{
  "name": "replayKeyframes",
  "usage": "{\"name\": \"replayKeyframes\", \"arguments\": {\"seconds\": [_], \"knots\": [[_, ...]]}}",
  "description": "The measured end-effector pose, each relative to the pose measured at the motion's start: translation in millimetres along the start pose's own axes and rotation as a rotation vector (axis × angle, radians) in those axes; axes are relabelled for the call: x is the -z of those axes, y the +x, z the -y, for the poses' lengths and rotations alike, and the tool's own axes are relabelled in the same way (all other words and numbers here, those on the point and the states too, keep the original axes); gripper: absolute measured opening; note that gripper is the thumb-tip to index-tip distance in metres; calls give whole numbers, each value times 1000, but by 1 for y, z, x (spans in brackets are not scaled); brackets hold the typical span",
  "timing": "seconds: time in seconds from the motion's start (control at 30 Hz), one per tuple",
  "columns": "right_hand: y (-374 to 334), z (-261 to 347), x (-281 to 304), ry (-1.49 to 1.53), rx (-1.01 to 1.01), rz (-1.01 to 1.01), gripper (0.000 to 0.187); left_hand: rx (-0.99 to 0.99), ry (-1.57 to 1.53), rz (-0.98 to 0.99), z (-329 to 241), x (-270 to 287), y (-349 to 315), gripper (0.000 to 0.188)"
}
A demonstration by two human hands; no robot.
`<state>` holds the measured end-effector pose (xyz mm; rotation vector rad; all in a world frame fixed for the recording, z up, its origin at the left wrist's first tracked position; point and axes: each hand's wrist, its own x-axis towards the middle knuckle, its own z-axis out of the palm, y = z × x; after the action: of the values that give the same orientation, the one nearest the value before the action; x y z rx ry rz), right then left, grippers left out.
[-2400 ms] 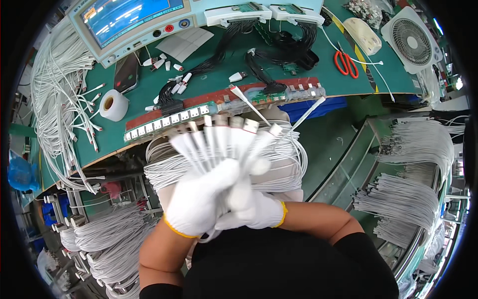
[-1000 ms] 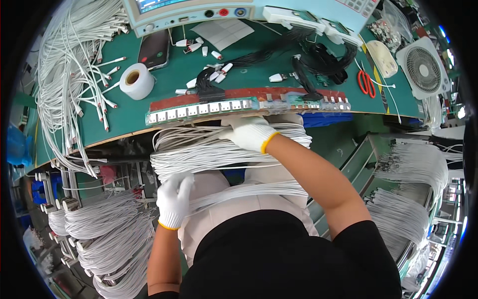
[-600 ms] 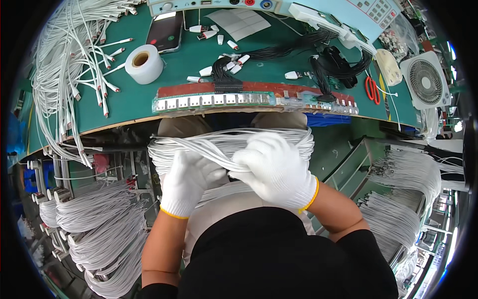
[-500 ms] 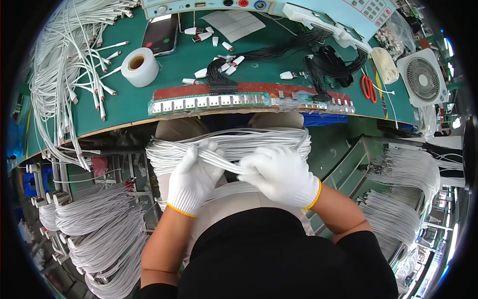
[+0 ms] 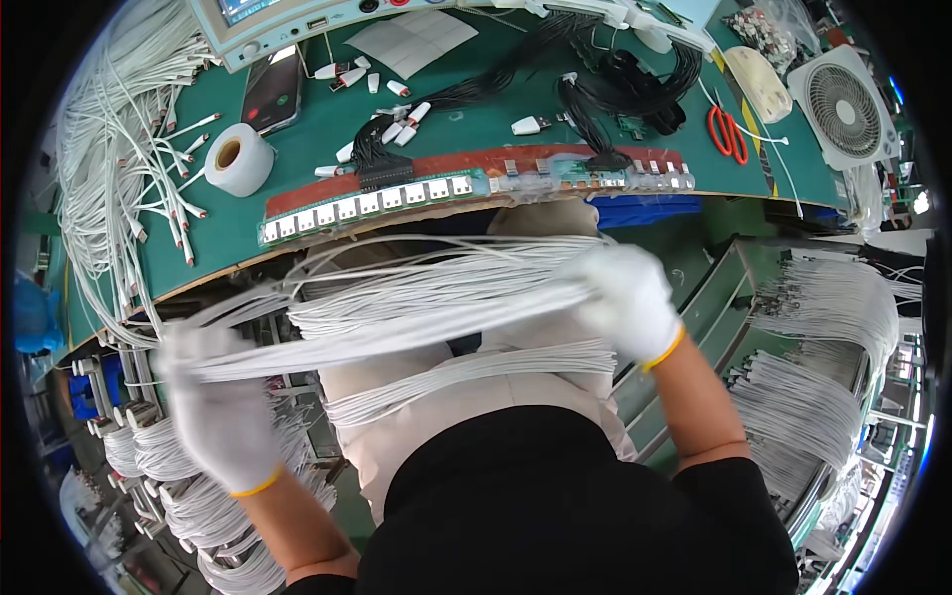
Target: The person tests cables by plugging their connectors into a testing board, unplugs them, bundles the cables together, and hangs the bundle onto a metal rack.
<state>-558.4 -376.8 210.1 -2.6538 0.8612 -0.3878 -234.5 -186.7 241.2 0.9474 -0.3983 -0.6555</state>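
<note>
A bundle of white cables (image 5: 416, 332) stretches between my two gloved hands, above my lap. My left hand (image 5: 220, 412), in a white knitted glove, is closed around its left end; motion smears the fingers. At the other end my right hand (image 5: 627, 300), gloved the same way, grips the cables, also blurred. Behind the held bundle, a thick heap of white cables (image 5: 436, 280) lies across my thighs. A smaller strand of white cables (image 5: 476, 377) rests nearer my body. The connectors at the cable ends cannot be made out.
On the green bench (image 5: 288, 164) stand a long connector test board (image 5: 367, 203), a white roll (image 5: 238, 161), a phone (image 5: 272, 91), red scissors (image 5: 727, 136) and a small fan (image 5: 843, 107). White cables hang at the left rack (image 5: 188, 466) and right rack (image 5: 803, 397).
My hands have moved far apart, left hand leftward and right hand rightward, drawing the cable bundle out between them. The view has shifted slightly.
</note>
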Motion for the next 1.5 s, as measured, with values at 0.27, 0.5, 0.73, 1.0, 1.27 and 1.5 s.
{"name": "replayKeyframes", "arguments": {"seconds": [0.27, 0.5, 0.73, 1.0, 1.27, 1.5], "knots": [[-19, -38, 70, -52, -166, -387, 19, 97, -263, 487, -103, -12, 17, 32], [-38, 3, 23, 227, -133, -256, 48, 452, -534, 77, 74, -8, -14, 28], [-3, 77, -52, 1841, -433, 172, 41, 613, -690, 258, 98, -78, -56, 40], [10, 72, -74, 2211, -472, -49, 36, 629, -544, 38, 99, -66, -51, 43], [24, 88, -60, 2241, -530, -99, 34, 655, -428, -104, 81, -74, -50, 42], [22, 82, -49, 2375, -578, -212, 28, 637, -567, -156, 75, -51, -49, 37]]}}
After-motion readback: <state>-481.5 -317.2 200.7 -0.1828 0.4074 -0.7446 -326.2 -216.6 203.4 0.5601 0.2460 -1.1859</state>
